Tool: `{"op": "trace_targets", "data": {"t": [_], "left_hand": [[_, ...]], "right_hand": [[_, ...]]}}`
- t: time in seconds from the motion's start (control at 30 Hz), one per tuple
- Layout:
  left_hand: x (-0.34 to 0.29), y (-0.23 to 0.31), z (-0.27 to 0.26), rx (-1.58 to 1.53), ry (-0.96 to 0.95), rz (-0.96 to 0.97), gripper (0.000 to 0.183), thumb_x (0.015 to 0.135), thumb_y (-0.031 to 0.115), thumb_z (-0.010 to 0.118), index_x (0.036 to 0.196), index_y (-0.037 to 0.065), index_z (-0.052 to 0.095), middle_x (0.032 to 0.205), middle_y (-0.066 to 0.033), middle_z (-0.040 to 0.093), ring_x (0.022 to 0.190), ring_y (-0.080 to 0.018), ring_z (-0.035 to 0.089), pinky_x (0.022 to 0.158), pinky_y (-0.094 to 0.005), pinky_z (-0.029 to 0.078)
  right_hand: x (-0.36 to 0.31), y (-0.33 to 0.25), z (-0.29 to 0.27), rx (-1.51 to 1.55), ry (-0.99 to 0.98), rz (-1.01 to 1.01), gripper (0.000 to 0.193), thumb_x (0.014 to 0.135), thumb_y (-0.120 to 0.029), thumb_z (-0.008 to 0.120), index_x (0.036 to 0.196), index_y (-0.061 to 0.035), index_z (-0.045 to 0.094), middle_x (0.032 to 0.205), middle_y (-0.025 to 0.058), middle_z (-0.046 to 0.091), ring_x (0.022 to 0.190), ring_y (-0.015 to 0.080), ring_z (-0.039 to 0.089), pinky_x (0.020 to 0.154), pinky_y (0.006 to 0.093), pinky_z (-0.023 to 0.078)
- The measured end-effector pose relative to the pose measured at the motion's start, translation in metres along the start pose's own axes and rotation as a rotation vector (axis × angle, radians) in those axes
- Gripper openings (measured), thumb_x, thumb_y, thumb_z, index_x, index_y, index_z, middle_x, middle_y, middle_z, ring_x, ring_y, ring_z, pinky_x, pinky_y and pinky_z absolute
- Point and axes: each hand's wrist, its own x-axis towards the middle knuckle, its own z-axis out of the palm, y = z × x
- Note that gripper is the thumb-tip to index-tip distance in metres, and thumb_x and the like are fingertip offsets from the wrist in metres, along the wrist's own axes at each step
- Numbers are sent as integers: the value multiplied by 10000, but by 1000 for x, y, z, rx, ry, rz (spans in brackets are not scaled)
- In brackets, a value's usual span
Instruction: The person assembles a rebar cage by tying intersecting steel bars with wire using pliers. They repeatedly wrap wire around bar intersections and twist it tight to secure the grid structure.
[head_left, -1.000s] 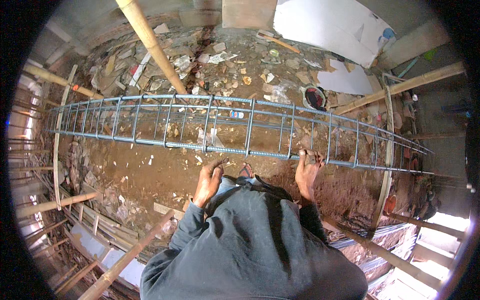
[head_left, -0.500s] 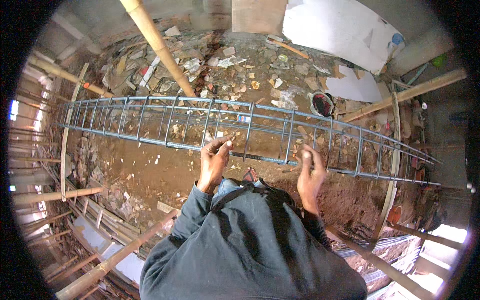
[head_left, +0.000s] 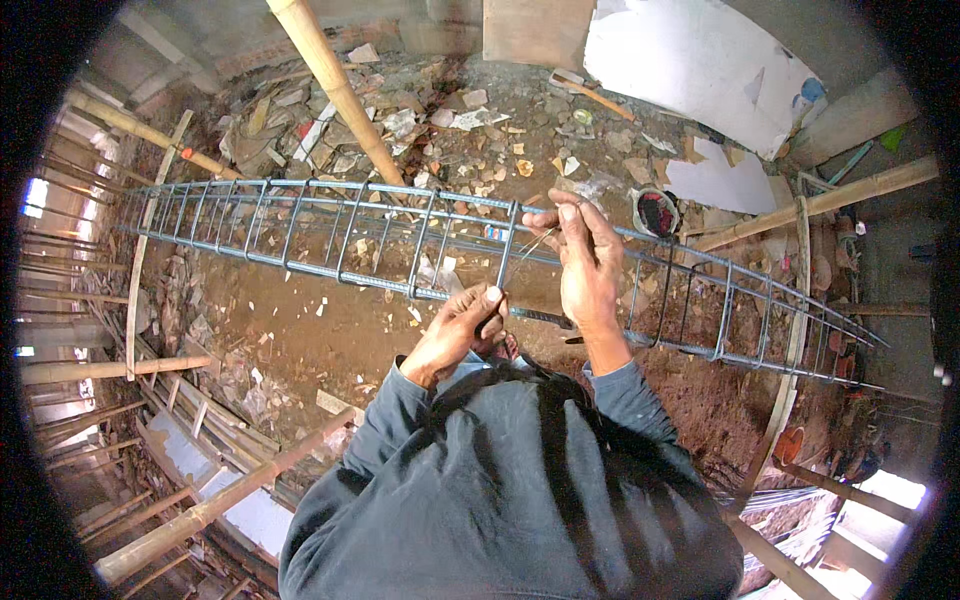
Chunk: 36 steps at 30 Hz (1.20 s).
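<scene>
A long cage of steel rebar (head_left: pixel 375 283) with square stirrups spans the view from left to right in front of me. My left hand (head_left: pixel 462 328) is closed at the cage's near lower bar, its thumb and fingers pinching the foot of a stirrup (head_left: pixel 508 248). Whatever else lies inside those fingers is hidden. Farther up and to the right, my right hand (head_left: pixel 585 262) reaches over the cage beside the far top bar. Its fingers pinch thin tie wire (head_left: pixel 538 241), whose strands stick out to the left by the same stirrup.
Wooden posts (head_left: pixel 145 280) (head_left: pixel 797 290) stand near both cage ends. A bamboo pole (head_left: pixel 335 85) slants down behind the cage. Rubble (head_left: pixel 480 120) covers the ground beyond, with a bucket (head_left: pixel 656 213) holding dark contents and a white board (head_left: pixel 700 70). More bamboo poles (head_left: pixel 225 495) lie lower left.
My right hand has moved up and left, over the cage towards the far bar. My left hand has shifted right and slightly down along the near bar. The view has shifted slightly.
</scene>
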Motion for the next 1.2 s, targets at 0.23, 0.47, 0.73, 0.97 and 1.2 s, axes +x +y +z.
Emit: {"op": "trace_targets", "data": {"t": [0.23, 0.47, 0.73, 0.97, 1.2], "left_hand": [[-15, 17, 1, -496, -387, -135, 195, 1135, 222, 551, 1229, 53, 578, 774, 39, 478, 570, -33, 418, 489, -205, 354], [-18, 26, 5, -781, -439, -313, 200, 1125, 179, 537, 1265, 35, 543, 762, 38, 407, 554, -47, 276, 406, -189, 227], [-27, 19, 15, -891, -329, -205, 154, 1101, 202, 546, 1182, 72, 556, 674, 71, 341, 492, -41, 243, 374, -209, 168], [-31, 21, -6, -483, -42, -122, 157, 1123, 223, 535, 1185, 93, 597, 694, 96, 347, 503, -13, 274, 386, -181, 211], [-13, 15, -50, -394, -133, -133, 159, 1111, 253, 607, 1167, 106, 632, 742, 67, 475, 581, -59, 485, 480, -189, 404]], "right_hand": [[28, -23, 4, 281, -80, 154, 306, 1112, -236, 603, 1333, -37, 676, 850, 5, 624, 765, 164, 681, 648, 346, 629], [44, -30, 11, 442, -85, 227, 299, 1094, -238, 649, 1319, -42, 673, 820, -50, 509, 650, 47, 453, 560, 227, 390], [55, -10, 11, 479, -100, 271, 258, 1083, -199, 660, 1280, -34, 679, 822, -43, 524, 621, 35, 440, 520, 220, 354], [52, 35, 25, 442, -25, 317, 265, 1100, -178, 627, 1302, -14, 676, 826, -42, 539, 628, 31, 439, 531, 210, 361], [64, 46, 39, 247, -28, 264, 234, 1095, -196, 642, 1254, -30, 686, 818, -36, 547, 634, 44, 467, 527, 225, 384]]}}
